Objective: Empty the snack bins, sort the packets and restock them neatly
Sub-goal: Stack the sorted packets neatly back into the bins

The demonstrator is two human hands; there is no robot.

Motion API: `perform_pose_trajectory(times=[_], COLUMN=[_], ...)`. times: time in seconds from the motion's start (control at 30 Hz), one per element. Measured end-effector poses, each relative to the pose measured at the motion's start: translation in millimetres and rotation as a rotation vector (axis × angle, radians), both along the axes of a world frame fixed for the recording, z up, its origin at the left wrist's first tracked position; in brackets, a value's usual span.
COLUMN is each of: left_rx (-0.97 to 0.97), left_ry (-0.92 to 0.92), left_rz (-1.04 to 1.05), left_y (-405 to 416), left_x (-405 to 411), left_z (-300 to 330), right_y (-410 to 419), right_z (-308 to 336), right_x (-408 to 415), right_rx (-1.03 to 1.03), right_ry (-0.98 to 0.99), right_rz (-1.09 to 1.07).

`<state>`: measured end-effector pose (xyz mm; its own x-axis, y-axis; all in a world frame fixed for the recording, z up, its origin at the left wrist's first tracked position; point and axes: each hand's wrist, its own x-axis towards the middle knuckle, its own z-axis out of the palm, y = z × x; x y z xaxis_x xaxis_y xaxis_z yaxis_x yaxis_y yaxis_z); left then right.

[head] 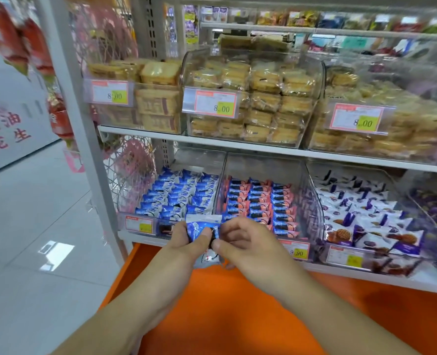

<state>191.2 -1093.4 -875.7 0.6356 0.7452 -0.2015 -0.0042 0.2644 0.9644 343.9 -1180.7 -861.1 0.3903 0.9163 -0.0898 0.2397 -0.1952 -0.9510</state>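
My left hand (186, 237) and my right hand (240, 239) meet in front of the lower shelf, both gripping a small bunch of blue-and-white snack packets (199, 226). Right behind them stands the clear bin of blue packets (176, 198), filled in rows. Beside it on the right is the clear bin of pink-and-blue packets (261, 203), also in neat rows. Further right a bin of white-and-purple packets (361, 216) holds a looser pile.
An orange ledge (237, 311) runs below the shelf under my forearms. The upper shelf carries three clear bins of yellow cake packets (253, 98) with price tags. A white shelf post (84, 124) stands at the left, with tiled floor (32, 226) beyond it.
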Motion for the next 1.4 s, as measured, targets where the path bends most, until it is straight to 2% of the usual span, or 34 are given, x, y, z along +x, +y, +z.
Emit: perform_pose_trajectory(times=[0.13,0.2,0.23,0.3,0.4,0.53,0.63,0.7,0.8,0.9,0.97,1.03,1.13,1.27,1.4], left_rx=[-0.169,-0.265,-0.26,-0.208,-0.007,-0.011,0.009,0.096,0.339,0.857,1.036,1.046,1.057,1.042,1.023], left_ry=[-0.05,-0.155,-0.21,-0.11,-0.064,-0.102,-0.061,0.023,0.221,0.601,0.758,0.829,0.827,0.776,0.793], left_rz=[0.101,0.151,0.142,0.058,-0.018,0.05,0.019,-0.01,0.047,0.14,0.165,0.126,0.095,0.168,0.126], left_y=[1.4,0.2,0.8,4.7,4.5,9.0,17.0,29.6,70.9,131.4,164.3,185.3,193.2,197.1,197.2], left_x=[12.8,6.5,3.8,2.5,-13.7,-18.0,-22.5,-25.8,-37.6,-57.3,-66.1,-72.0,-76.4,-77.4,-81.4], left_z=[8.6,9.8,11.3,16.3,20.4,15.7,11.8,15.2,17.5,9.5,-5.9,-26.9,-49.4,-52.3,-56.2], right_y=[0.5,-0.1,-0.3,-0.1,1.4,8.2,15.8,22.6,46.1,97.2,143.7,197.8,275.5,347.1,382.6], right_z=[-0.2,3.9,5.4,7.5,10.0,7.2,3.5,4.6,10.0,14.4,14.6,9.2,-6.2,-34.4,-52.1], right_x=[-5.1,-5.9,-5.3,-3.8,-5.6,-13.9,-15.9,-17.0,-14.4,-6.6,-1.4,6.2,15.6,25.0,28.5], right_rx=[-0.002,0.004,0.012,0.01,0.011,0.028,0.063,0.07,0.06,0.015,-0.042,-0.088,-0.139,-0.126,-0.119], right_ry=[0.034,0.06,0.073,0.095,0.147,0.224,0.191,0.127,-0.036,-0.25,-0.378,-0.511,-0.7,-0.729,-0.825], right_rz=[-0.027,-0.024,-0.019,-0.023,-0.012,0.019,-0.021,-0.053,-0.061,-0.042,-0.02,-0.018,-0.037,-0.021,-0.03])
